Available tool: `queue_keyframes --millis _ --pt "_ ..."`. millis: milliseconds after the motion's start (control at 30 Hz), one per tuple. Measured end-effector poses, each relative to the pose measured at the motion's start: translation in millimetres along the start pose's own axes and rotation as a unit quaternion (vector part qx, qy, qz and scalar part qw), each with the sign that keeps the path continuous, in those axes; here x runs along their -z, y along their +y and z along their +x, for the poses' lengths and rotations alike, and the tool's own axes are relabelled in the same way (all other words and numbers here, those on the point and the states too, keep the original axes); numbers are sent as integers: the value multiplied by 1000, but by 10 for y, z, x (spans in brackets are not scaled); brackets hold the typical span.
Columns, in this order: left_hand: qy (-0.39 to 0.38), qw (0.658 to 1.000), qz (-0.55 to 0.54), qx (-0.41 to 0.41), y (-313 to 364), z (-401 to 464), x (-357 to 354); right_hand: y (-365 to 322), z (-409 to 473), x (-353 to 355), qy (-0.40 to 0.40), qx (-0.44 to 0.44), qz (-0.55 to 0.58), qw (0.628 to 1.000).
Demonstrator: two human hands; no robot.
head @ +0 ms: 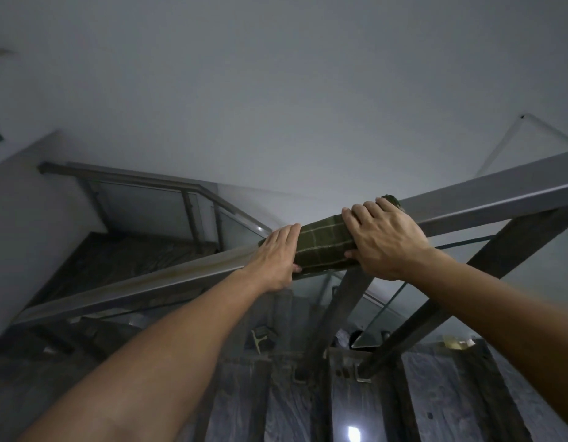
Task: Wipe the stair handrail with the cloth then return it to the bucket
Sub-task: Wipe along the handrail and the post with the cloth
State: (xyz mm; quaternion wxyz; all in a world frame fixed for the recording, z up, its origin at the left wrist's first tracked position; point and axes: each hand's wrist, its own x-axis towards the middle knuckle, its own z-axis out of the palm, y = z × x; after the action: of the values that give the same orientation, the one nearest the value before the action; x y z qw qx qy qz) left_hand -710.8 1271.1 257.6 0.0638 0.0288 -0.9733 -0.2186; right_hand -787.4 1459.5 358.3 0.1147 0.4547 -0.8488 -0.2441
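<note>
Head view, dim light, looking along a stairwell. Cloth (pixel 324 247): dark green with thin pale check lines, draped over the top of the metal handrail (pixel 142 282) and wrapped down its near side, about where the rail meets an upright post (pixel 337 311). Left hand (pixel 276 260): palm down on the left end of the cloth, fingers together and laid flat across the rail top, thumb tucked under the near edge, so it clasps cloth and rail together. Right hand (pixel 384 237): pressed on the right end of the cloth, fingers slightly spread over the far side of the rail, thumb curled under the near edge, gripping cloth against metal. Both forearms bare, reaching up from the lower frame edge. Handrail surface left of the cloth shows a brownish streak. Glass panel (pixel 384 301) below the rail; veined stone steps (pixel 435 397) beneath. Bucket not in view.
</note>
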Motion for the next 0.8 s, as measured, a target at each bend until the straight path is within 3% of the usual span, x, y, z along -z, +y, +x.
queue_keyframes --millis 300,567,800 --pt "-32 999 27 30 -708 -289 -90 -722 442 -122 -1 11 21 1000" --pt "175 984 -4 -22 -901 -496 -400 -841 365 -117 37 9 33 999" --pt "170 984 -20 -47 -1028 -499 -445 -741 294 -86 11 51 -5 999"
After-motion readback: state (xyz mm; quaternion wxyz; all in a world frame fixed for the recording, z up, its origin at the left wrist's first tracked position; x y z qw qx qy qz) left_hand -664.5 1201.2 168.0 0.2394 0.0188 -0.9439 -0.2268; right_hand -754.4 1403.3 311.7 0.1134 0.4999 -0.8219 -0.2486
